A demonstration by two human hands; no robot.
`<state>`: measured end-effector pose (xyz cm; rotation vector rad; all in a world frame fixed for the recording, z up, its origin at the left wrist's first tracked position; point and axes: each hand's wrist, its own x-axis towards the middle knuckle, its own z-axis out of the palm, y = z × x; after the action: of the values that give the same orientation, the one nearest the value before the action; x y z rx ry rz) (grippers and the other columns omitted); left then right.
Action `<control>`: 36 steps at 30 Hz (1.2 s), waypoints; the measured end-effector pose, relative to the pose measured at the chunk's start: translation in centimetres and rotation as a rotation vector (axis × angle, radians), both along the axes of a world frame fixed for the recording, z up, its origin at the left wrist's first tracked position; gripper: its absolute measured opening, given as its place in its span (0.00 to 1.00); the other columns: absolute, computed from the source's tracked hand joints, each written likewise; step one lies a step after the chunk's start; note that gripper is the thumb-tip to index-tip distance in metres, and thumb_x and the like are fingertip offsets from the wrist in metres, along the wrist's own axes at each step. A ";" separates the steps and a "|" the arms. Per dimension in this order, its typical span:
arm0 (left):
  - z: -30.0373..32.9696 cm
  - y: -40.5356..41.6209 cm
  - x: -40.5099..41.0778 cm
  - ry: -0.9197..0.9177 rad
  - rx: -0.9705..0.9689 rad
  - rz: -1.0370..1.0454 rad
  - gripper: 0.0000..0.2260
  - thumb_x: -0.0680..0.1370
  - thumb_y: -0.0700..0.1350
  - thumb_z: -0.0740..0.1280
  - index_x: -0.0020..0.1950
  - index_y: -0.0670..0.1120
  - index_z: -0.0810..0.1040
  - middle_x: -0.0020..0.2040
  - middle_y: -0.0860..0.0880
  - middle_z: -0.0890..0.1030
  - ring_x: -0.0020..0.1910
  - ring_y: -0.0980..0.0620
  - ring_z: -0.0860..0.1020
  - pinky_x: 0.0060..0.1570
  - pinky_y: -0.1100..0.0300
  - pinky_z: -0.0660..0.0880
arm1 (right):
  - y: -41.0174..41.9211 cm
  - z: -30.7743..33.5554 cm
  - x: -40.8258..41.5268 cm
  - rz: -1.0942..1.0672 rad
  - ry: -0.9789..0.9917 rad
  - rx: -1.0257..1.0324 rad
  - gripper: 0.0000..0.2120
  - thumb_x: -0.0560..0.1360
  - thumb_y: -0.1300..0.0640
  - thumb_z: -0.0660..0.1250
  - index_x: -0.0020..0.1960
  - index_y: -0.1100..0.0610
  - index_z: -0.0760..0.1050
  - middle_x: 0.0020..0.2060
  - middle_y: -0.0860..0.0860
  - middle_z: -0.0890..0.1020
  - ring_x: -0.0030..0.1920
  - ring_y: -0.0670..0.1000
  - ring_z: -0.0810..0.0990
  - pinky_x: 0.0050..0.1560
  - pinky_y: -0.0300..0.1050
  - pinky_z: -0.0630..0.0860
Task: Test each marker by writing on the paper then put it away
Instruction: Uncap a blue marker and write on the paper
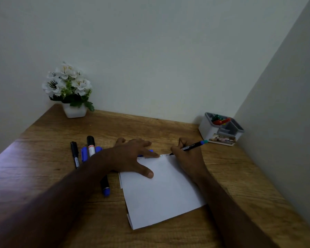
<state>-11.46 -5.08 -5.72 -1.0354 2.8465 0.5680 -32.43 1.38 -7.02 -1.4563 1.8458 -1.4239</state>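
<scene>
The right hand point(185, 156) pinches a marker point(190, 147), its tip on the far edge of the paper point(161, 192), just beside faint earlier marks. The left hand point(132, 156) lies flat, fingers spread, pressing the paper to the counter point(150, 126). Other markers point(82, 153) lie near the left wrist, one point(105, 187) partly under the forearm. The organizer point(220, 128), already holding some pens, stands well apart at the far right. Writing so near the edge, the tip could slip off and ink the counter; if the left hand lifts, the paper may slide; the forearm could roll the loose markers off
</scene>
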 end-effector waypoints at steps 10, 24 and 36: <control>0.1 0.0 0.0 -0.008 -0.006 -0.005 0.32 0.71 0.69 0.64 0.73 0.68 0.59 0.80 0.55 0.49 0.78 0.52 0.44 0.72 0.39 0.39 | 0.1 0.1 -0.1 0.006 -0.012 -0.005 0.16 0.69 0.69 0.68 0.31 0.57 0.64 0.24 0.48 0.67 0.26 0.43 0.65 0.27 0.37 0.64; -0.2 -0.2 0.1 0.003 -0.012 -0.011 0.32 0.71 0.70 0.64 0.73 0.68 0.59 0.80 0.54 0.50 0.78 0.52 0.45 0.72 0.37 0.39 | 0.0 0.0 0.1 0.007 -0.005 -0.040 0.18 0.68 0.69 0.68 0.29 0.55 0.63 0.22 0.44 0.66 0.25 0.42 0.63 0.25 0.35 0.61; -0.1 -0.1 0.1 0.010 0.003 -0.012 0.32 0.71 0.69 0.64 0.73 0.67 0.59 0.80 0.54 0.50 0.78 0.52 0.44 0.72 0.37 0.39 | 0.0 -0.2 -0.3 -0.018 -0.021 -0.043 0.15 0.69 0.68 0.68 0.31 0.57 0.64 0.24 0.48 0.67 0.27 0.45 0.65 0.27 0.38 0.63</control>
<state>-11.41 -5.20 -5.78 -1.0168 2.8580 0.5784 -32.70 1.39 -7.24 -1.4429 1.8303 -1.4907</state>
